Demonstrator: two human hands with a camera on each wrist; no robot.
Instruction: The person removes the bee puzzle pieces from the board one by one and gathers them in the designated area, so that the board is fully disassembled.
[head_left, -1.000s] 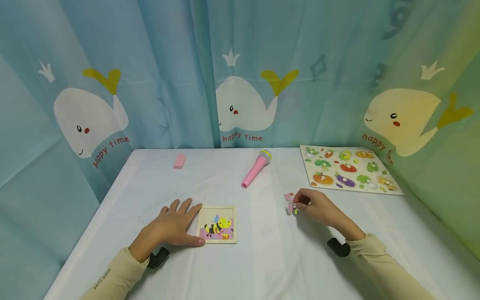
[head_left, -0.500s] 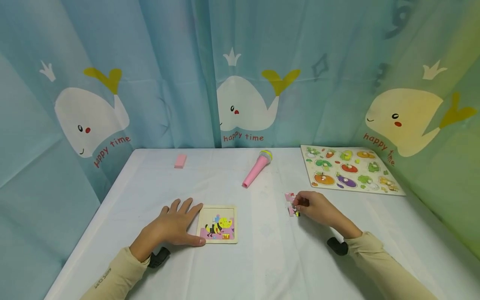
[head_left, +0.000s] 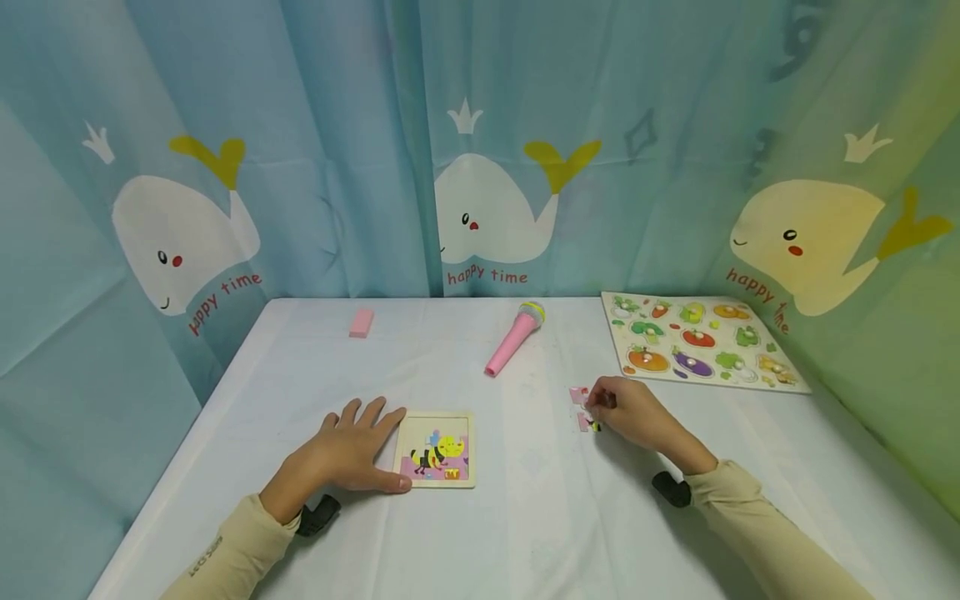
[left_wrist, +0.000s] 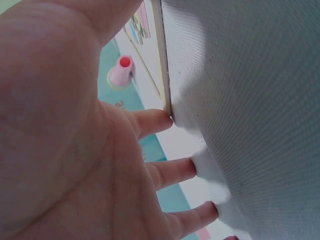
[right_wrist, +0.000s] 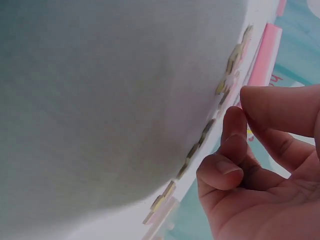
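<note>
My left hand [head_left: 345,450] lies spread at the left edge of a square wooden puzzle tray [head_left: 471,450], thumb and index finger touching its corners. A bee picture [head_left: 431,457] fills the tray's lower part. In the left wrist view, that hand [left_wrist: 110,165] has its fingertips down on the cloth, one against the tray's edge [left_wrist: 164,65]. My right hand [head_left: 637,412] bends its fingers over small pink puzzle pieces [head_left: 578,396]. Seen from the right wrist, this hand [right_wrist: 270,160] has thumb and index tips together beside a row of pieces [right_wrist: 235,57]; whether a piece is between them is hidden.
A pink toy microphone [head_left: 513,340] lies behind, between the tray and the loose pieces. At the back left is a pink block [head_left: 361,323]. A vegetable puzzle board [head_left: 712,375] occupies the back right. Whale-patterned curtains [head_left: 337,167] surround the white-covered table [head_left: 517,533].
My right hand has shifted slightly among the loose pieces, and the lower pink pieces, tilted before, lie flatter. My left hand stays at the tray.
</note>
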